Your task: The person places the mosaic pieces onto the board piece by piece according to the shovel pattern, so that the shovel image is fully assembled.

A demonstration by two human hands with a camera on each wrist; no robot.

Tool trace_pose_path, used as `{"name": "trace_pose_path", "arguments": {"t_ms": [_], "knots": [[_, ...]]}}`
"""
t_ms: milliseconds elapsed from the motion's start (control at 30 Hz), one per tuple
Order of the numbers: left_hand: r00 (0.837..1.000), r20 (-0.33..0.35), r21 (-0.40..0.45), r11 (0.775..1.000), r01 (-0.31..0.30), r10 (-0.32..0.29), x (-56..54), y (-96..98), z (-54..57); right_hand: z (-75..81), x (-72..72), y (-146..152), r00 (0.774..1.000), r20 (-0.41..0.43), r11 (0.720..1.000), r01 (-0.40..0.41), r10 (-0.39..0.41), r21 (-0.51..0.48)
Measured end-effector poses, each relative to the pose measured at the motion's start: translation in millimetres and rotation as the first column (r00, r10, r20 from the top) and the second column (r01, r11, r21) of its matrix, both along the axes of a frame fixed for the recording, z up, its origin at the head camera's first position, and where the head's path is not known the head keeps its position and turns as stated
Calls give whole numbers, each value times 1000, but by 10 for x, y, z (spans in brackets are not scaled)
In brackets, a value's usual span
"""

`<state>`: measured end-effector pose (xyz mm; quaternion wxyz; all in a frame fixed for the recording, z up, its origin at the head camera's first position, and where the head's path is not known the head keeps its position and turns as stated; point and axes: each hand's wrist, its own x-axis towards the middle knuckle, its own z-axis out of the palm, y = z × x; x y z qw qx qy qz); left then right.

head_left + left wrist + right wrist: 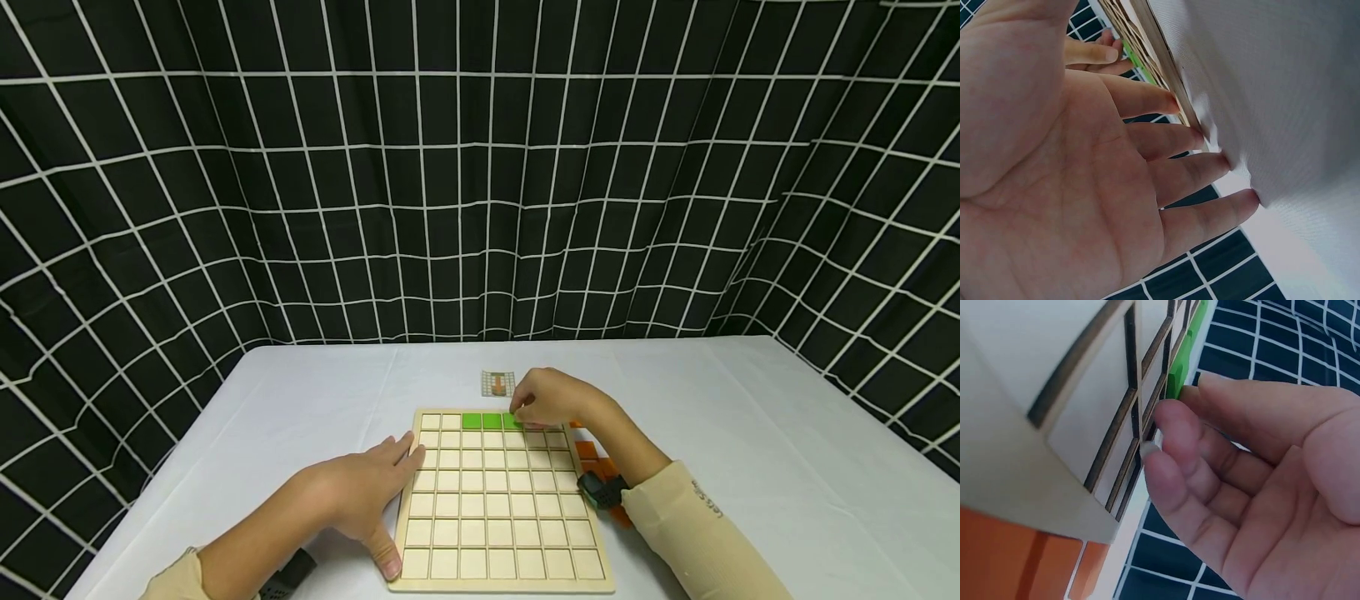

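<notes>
Black curtain [450,167] with a white grid hangs behind and at the sides; white cloth covers the worktop [787,467]. Board [501,586], pale and divided into seven columns and seven rows, lies flat on the cloth before the person. Three green tiles [491,421] sit side by side in its far row: third, fourth and fifth cells from the left. Left hand [367,487] is at the board's left edge; its fingers [1191,172] are extended and spread, holding nothing, with the thumb by the near left corner. Right hand [551,397] is over the far row, its fingers [1172,481] bent, tips at the rightmost green tile. I cannot tell whether they pinch that tile or only touch it. Orange tiles [587,451] lie just beside the board's right edge, partly hidden by the right forearm. Small card [498,384], grid-printed with an orange figure, lies just beyond the far edge. Both sleeves [697,533] are beige; dark wrist units [602,490] show on both arms.
</notes>
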<state>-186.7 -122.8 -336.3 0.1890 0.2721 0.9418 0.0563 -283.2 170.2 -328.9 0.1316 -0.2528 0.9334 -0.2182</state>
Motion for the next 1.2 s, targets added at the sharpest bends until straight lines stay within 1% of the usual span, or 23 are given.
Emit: {"name": "trace_pose_path", "arguments": {"t_ms": [33,167,267,367,433,533,600,633,733,800,933,1000,1100,1200], "knots": [[1000,-1,1,1000,1,-1,1,-1,-1,6,6,2,1000,-15,1000,-5,5,26],[1000,-2,1,1000,3,-3,1,-3,-1,54,53,1,1000,-12,994,-15,16,111],[1000,-1,5,1000,4,-4,2,-4,-3,92,76,16,1000,12,992,-19,18,126],[1000,0,9,1000,4,-4,4,-1,-7,128,69,60,1000,2,991,-30,30,130],[1000,-1,9,1000,5,-5,5,1,-11,155,62,102,999,22,989,-40,37,143],[1000,-5,5,1000,8,-8,5,3,-11,195,57,170,996,91,986,-38,23,164],[1000,-7,0,1000,10,-10,3,2,-9,224,57,220,991,136,984,-23,-2,178],[1000,-8,-2,1000,12,-12,1,1,-8,233,58,246,989,144,983,-16,-11,182],[1000,-6,-3,1000,15,-15,-4,0,-6,260,57,329,990,132,976,26,-56,216],[1000,-5,-2,1000,16,-16,-5,0,-6,265,61,382,987,123,967,68,-101,246],[1000,-3,-3,1000,14,-14,-7,3,-10,243,65,469,970,131,941,161,-207,297],[1000,-1,-5,1000,10,-10,-6,3,-8,228,64,497,961,129,930,194,-244,313],[1000,-1,-6,1000,7,-7,-6,2,-5,222,54,522,957,110,918,221,-269,330],[1000,1,-2,1000,6,-6,-5,-3,-3,217,32,537,956,94,913,231,-277,337]]}}
